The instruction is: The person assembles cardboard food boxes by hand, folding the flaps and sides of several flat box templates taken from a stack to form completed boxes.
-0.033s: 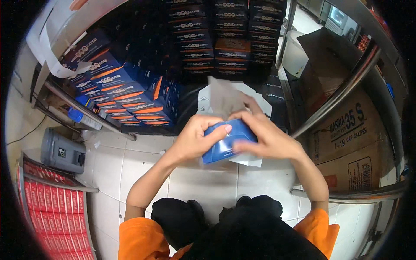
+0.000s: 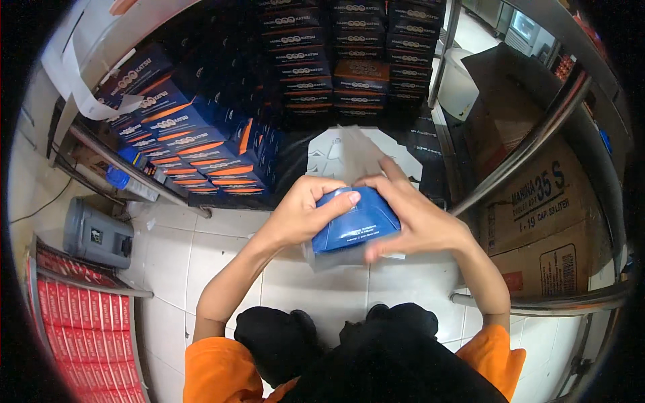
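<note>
A blue folded carton [image 2: 356, 218] is between my two hands, its glossy trapezoid side facing up. My left hand [image 2: 306, 211] is closed on its left part, thumb pressed on the top near the upper edge. My right hand [image 2: 423, 215] holds its right side, fingers bent over the upper right edge and thumb down by the lower right corner. A pale, motion-smeared flap [image 2: 363, 151] sticks out beyond the hands; whether it belongs to the carton I cannot tell. Under and past it lies a flat white cardboard piece [image 2: 322, 148] with cut edges.
Dark blue and orange boxes are stacked at left [image 2: 195, 144] and at the back [image 2: 359, 84]. Metal rails [image 2: 531, 144] run on both sides. Brown cartons [image 2: 544, 215] stand right, a white bucket [image 2: 459, 84] behind them. Red packs [image 2: 84, 322] fill a rack at lower left, near a grey bin [image 2: 99, 234].
My right thumb has slid off the carton's face to its lower right corner, uncovering more of the blue side. The pale flap has shifted to the right. My left hand stays put.
</note>
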`<action>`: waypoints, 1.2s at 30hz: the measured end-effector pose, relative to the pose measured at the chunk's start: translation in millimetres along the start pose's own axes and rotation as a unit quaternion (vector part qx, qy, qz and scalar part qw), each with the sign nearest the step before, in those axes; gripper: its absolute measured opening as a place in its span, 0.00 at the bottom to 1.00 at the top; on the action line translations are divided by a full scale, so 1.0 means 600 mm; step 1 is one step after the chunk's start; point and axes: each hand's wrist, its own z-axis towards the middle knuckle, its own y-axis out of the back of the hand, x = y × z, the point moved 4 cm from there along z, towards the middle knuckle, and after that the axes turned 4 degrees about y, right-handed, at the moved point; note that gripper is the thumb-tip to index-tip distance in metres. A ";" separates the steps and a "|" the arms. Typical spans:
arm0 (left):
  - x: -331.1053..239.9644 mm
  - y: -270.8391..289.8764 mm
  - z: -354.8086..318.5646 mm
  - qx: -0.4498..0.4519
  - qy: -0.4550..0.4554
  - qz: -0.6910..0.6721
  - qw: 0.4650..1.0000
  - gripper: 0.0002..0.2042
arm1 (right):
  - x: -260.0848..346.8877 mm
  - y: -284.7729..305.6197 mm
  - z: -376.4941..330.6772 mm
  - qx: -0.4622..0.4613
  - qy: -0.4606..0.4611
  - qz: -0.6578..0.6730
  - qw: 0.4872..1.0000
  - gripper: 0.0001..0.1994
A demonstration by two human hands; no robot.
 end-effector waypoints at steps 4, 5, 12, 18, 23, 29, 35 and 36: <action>0.000 0.010 0.009 -0.114 -0.132 0.038 0.984 0.14 | -0.017 0.019 -0.018 -0.078 -0.067 -0.001 0.995 0.39; 0.004 0.023 -0.001 -0.194 -0.207 0.085 0.955 0.15 | -0.030 0.023 -0.018 -0.123 -0.107 0.041 0.986 0.40; 0.102 0.018 -0.014 -0.128 0.016 -0.245 0.961 0.29 | -0.136 0.075 -0.051 -0.364 -0.292 0.376 0.800 0.32; 0.070 0.008 -0.041 -0.202 -0.004 -0.456 0.867 0.29 | -0.164 0.065 -0.042 -0.392 -0.287 0.416 0.769 0.22; 0.070 0.012 -0.054 -0.258 0.027 -0.334 0.906 0.19 | -0.187 0.056 -0.034 -0.385 -0.256 0.519 0.719 0.20; 0.057 0.023 -0.047 -0.130 -0.011 -0.414 0.901 0.12 | -0.155 0.071 -0.037 -0.473 -0.192 -0.009 0.860 0.23; 0.068 0.020 -0.050 -0.073 0.065 -0.521 0.848 0.13 | 0.054 -0.066 0.025 -0.156 0.185 -0.204 0.949 0.19; 0.061 0.020 -0.052 -0.070 0.073 -0.534 0.839 0.13 | 0.048 -0.077 0.022 -0.200 0.249 -0.211 0.924 0.17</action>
